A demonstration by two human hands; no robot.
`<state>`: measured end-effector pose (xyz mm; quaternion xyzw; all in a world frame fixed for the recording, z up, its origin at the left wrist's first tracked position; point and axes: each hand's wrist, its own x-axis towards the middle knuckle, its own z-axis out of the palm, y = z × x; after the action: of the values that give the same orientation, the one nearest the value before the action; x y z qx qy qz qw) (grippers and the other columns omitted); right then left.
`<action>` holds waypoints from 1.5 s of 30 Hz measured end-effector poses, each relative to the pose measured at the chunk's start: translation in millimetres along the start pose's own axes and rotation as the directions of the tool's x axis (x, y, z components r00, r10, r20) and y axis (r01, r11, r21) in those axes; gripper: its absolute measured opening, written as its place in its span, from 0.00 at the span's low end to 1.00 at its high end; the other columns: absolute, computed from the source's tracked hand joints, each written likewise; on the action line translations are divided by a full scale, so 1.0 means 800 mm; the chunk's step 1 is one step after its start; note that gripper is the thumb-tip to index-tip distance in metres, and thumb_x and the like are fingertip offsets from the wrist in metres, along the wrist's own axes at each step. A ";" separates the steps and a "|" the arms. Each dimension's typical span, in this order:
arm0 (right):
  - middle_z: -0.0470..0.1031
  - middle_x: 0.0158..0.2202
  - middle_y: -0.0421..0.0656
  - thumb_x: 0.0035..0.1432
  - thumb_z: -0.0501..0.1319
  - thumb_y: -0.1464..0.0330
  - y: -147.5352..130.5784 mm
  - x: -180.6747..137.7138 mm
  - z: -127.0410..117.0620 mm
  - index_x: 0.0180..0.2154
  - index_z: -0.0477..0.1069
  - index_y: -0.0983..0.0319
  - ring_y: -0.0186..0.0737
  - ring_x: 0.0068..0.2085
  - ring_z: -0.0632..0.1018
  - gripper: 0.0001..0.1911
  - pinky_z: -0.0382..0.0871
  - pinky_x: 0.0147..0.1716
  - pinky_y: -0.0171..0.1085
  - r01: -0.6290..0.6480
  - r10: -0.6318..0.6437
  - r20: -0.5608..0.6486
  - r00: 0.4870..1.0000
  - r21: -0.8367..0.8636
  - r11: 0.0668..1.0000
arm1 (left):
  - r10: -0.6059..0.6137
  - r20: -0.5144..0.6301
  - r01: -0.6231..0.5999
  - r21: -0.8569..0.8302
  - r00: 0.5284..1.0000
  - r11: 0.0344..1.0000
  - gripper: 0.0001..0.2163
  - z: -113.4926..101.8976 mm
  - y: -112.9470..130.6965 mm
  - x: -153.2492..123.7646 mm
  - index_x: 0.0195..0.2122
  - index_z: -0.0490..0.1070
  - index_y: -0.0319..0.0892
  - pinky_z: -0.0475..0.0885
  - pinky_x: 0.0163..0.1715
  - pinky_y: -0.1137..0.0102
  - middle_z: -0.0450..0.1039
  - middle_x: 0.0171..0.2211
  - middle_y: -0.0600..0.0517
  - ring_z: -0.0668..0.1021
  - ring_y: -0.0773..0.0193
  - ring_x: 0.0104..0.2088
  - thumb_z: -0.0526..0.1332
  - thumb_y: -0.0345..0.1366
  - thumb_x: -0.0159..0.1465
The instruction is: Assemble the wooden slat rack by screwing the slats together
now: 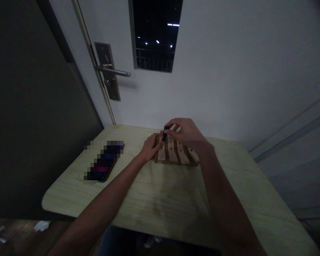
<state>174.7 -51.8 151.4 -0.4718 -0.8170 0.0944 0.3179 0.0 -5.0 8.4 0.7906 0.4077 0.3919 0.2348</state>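
Night, dim light. White door or wall [229,53] across the far side, dark window and metal lever handle [114,71] set in it at left. Pale wood-grain table [149,192] below, rounded at its near left corner.

On the table, left: flat dark phone [104,161] with a lit screen (part of it blurred into blocks, contents unreadable), well apart from the work.

Far middle of the table, close to the white surface: brown rectangular wooden base [176,163], bearing a row of pale wooden bars [172,153], four visible at the near side. It is the nearest thing to a container here; cannot tell whether it has raised walls. Far part hidden by the hands.

Right hand [185,131] arches over the base from the right, thumb and fingers pinching a short black stick-like tool [164,134]. Left hand [149,145] lies at the base's left side, thumb apart from the fingers and reaching toward the tool's lower end; cannot tell whether it grips or merely rests.

The tool stands slightly tilted over the leftmost bar. Its tip is too dark to make out, so contact is unsure. Smallest detail: dark spots [181,150] on the bars, perhaps holes or screw heads.

Judgement: step in hand looks like working the tool at one spot on that bar, left hand probably steadying. The next move calls for an upright tool, light finger control and a base that does not slide.
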 end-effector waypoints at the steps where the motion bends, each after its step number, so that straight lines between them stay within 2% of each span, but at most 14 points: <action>1: 0.80 0.33 0.43 0.55 0.65 0.68 0.000 0.000 0.000 0.34 0.77 0.62 0.35 0.29 0.76 0.05 0.69 0.33 0.35 -0.005 0.005 -0.005 1.000 0.004 1.000 | 0.000 -0.002 0.000 0.001 1.000 1.000 0.19 0.000 0.001 0.000 0.52 0.64 0.42 0.66 0.47 0.59 0.72 0.47 0.46 0.72 0.54 0.46 0.52 0.48 0.66; 4: 0.78 0.29 0.40 0.54 0.67 0.69 -0.004 0.001 -0.002 0.37 0.76 0.61 0.34 0.28 0.75 0.07 0.68 0.30 0.34 -0.024 0.024 -0.016 1.000 0.051 0.998 | -0.006 -0.013 0.006 0.004 1.000 1.000 0.19 0.000 0.001 0.000 0.52 0.63 0.42 0.66 0.47 0.58 0.72 0.47 0.45 0.72 0.53 0.46 0.52 0.48 0.66; 7: 0.78 0.29 0.39 0.55 0.66 0.70 -0.008 0.002 -0.002 0.39 0.76 0.60 0.34 0.28 0.75 0.08 0.68 0.32 0.34 -0.007 0.007 -0.003 1.000 0.055 0.998 | 0.004 -0.017 -0.004 0.001 1.000 1.000 0.19 0.001 -0.001 0.001 0.52 0.63 0.41 0.66 0.47 0.58 0.72 0.47 0.45 0.72 0.53 0.46 0.52 0.47 0.66; 10: 0.80 0.34 0.42 0.56 0.65 0.68 -0.006 0.002 -0.001 0.38 0.79 0.60 0.35 0.30 0.76 0.07 0.69 0.34 0.36 0.018 -0.019 0.007 1.000 0.039 0.999 | 0.016 -0.013 -0.016 0.008 1.000 1.000 0.19 0.002 -0.003 0.001 0.52 0.64 0.41 0.66 0.46 0.59 0.72 0.46 0.45 0.72 0.54 0.45 0.52 0.47 0.66; 14: 0.80 0.44 0.45 0.59 0.60 0.71 0.001 0.002 0.004 0.44 0.78 0.60 0.35 0.33 0.77 0.13 0.70 0.35 0.36 0.050 -0.050 0.002 0.999 0.089 0.995 | 0.001 -0.007 -0.001 0.018 1.000 1.000 0.18 0.001 -0.003 0.001 0.52 0.64 0.42 0.66 0.46 0.59 0.72 0.45 0.46 0.72 0.54 0.45 0.52 0.47 0.67; 21: 0.80 0.34 0.40 0.57 0.62 0.71 -0.004 0.003 0.002 0.40 0.78 0.60 0.33 0.28 0.74 0.09 0.68 0.33 0.36 0.051 -0.051 0.001 0.999 0.056 0.997 | 0.001 -0.008 -0.001 0.019 1.000 1.000 0.18 0.001 0.000 0.001 0.52 0.64 0.41 0.66 0.46 0.59 0.72 0.44 0.46 0.72 0.53 0.45 0.52 0.47 0.67; 27: 0.81 0.38 0.41 0.57 0.63 0.70 -0.009 0.002 0.002 0.39 0.78 0.59 0.34 0.30 0.75 0.08 0.67 0.35 0.36 0.046 -0.046 -0.023 0.999 0.011 0.999 | 0.006 -0.007 -0.005 0.017 1.000 1.000 0.19 0.002 -0.004 0.002 0.52 0.63 0.42 0.66 0.46 0.59 0.72 0.44 0.46 0.72 0.54 0.45 0.51 0.48 0.67; 31: 0.80 0.36 0.42 0.57 0.62 0.72 -0.009 0.002 0.001 0.39 0.77 0.61 0.35 0.30 0.75 0.08 0.66 0.33 0.35 0.017 -0.018 -0.028 0.999 -0.011 1.000 | 0.007 -0.007 -0.007 0.005 1.000 1.000 0.19 0.001 -0.002 0.001 0.52 0.63 0.42 0.66 0.47 0.58 0.72 0.44 0.46 0.72 0.53 0.46 0.52 0.48 0.66; 36: 0.79 0.35 0.42 0.57 0.63 0.72 -0.008 0.001 -0.001 0.38 0.76 0.61 0.34 0.31 0.74 0.06 0.66 0.35 0.35 0.061 -0.061 -0.015 0.998 -0.010 0.998 | -0.002 -0.008 0.002 -0.001 1.000 1.000 0.19 -0.001 0.001 -0.001 0.52 0.64 0.42 0.66 0.48 0.58 0.72 0.44 0.46 0.73 0.53 0.46 0.52 0.48 0.66; 41: 0.77 0.33 0.42 0.59 0.64 0.67 -0.009 0.002 -0.001 0.33 0.78 0.60 0.36 0.34 0.74 0.05 0.64 0.36 0.36 0.070 -0.070 -0.005 0.998 -0.059 0.996 | 0.018 -0.006 -0.018 0.005 1.000 1.000 0.20 0.001 -0.003 0.001 0.53 0.63 0.41 0.67 0.48 0.57 0.72 0.47 0.45 0.72 0.53 0.47 0.52 0.48 0.66; 45: 0.80 0.37 0.43 0.60 0.63 0.67 -0.009 0.002 0.000 0.37 0.80 0.59 0.38 0.36 0.76 0.07 0.66 0.38 0.37 0.072 -0.072 0.013 0.997 -0.016 0.997 | 0.017 -0.007 -0.017 0.018 1.000 1.000 0.20 0.002 -0.005 0.001 0.53 0.64 0.41 0.67 0.47 0.58 0.72 0.47 0.45 0.72 0.53 0.46 0.52 0.48 0.66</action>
<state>168.7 -54.6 155.2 -0.4443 -0.8361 0.0789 0.3121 -0.4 -2.2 5.2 0.7948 0.4054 0.3929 0.2228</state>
